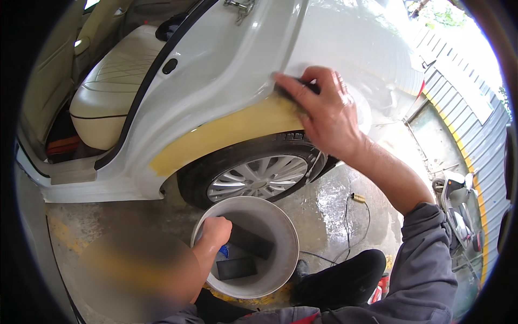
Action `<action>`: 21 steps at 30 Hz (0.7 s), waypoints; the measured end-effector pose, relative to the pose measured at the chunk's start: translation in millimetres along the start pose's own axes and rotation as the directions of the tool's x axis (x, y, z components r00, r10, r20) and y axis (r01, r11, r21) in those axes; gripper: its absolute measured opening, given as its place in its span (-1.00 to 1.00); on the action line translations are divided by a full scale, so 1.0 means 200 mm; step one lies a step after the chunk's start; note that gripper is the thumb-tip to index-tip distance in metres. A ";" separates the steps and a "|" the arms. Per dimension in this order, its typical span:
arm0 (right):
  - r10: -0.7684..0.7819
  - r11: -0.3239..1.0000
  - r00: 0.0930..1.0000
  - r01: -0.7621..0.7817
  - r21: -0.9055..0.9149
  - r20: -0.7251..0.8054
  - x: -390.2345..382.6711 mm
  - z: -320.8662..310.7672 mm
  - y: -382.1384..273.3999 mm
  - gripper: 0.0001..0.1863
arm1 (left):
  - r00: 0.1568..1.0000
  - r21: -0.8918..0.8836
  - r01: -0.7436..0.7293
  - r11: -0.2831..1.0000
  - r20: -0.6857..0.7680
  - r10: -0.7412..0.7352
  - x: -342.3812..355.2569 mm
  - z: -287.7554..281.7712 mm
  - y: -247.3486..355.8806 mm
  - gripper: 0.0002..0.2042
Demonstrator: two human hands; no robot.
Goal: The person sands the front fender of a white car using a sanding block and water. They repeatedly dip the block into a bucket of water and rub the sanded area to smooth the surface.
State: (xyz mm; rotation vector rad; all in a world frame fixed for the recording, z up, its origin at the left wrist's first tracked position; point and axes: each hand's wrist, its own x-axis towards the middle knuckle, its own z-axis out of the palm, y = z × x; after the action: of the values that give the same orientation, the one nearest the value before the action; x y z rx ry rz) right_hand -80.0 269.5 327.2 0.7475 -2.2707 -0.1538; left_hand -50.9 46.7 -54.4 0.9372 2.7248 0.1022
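Note:
My right hand (334,110) is closed around a dark sanding block (286,89), pressed to the upper edge of the yellow filler (226,127) over the rear wheel arch of a white car (216,70). At the lower middle, my left hand (217,232) is a fist inside the rim of a pale round bucket (295,245). Something blue (224,250) shows just under that fist; whether it is held is hidden. Inside the bucket lie a long dark block (251,241) and a shorter dark block (236,268).
The car's rear wheel (259,175) stands right behind the bucket. To the left is the open door with a cream seat (116,81). A cable with a yellow connector (358,197) lies on the wet floor at right. A blurred patch covers the lower left.

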 end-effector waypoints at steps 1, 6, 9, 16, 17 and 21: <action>0.030 1.000 0.999 -0.030 -0.002 -0.021 0.01 0.00 0.01 -0.33 | 1.000 -0.015 0.009 1.000 0.005 -0.009 0.01 0.01 -0.01 -0.84; -0.099 0.993 0.995 0.097 0.060 0.030 -0.01 0.03 -0.06 -0.28 | 0.999 -0.026 0.016 1.000 0.030 -0.015 0.01 0.03 -0.03 -0.80; -0.282 0.954 0.959 0.276 -0.117 -0.038 0.03 -0.03 0.10 -0.33 | 1.000 -0.029 0.016 0.999 0.014 -0.016 0.03 0.05 -0.01 -0.80; -0.651 0.696 0.755 0.634 -0.338 0.076 0.19 -0.10 0.30 -0.46 | 1.000 -0.011 0.000 1.000 0.015 0.000 -0.01 -0.06 0.01 -0.83; -0.675 0.672 0.733 0.658 -0.339 0.083 0.20 -0.11 0.30 -0.47 | 1.000 -0.014 0.001 1.000 0.016 -0.001 -0.01 -0.05 0.01 -0.83; -0.726 0.631 0.682 0.712 -0.307 0.088 0.24 -0.13 0.30 -0.54 | 1.000 -0.007 0.016 1.000 0.024 -0.016 -0.02 -0.05 0.01 -0.83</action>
State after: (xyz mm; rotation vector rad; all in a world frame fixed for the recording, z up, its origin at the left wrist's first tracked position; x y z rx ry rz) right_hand -118.4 295.8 394.0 1.4275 -1.7018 -0.8575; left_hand -49.9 46.1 -43.4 0.9086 2.7078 0.0970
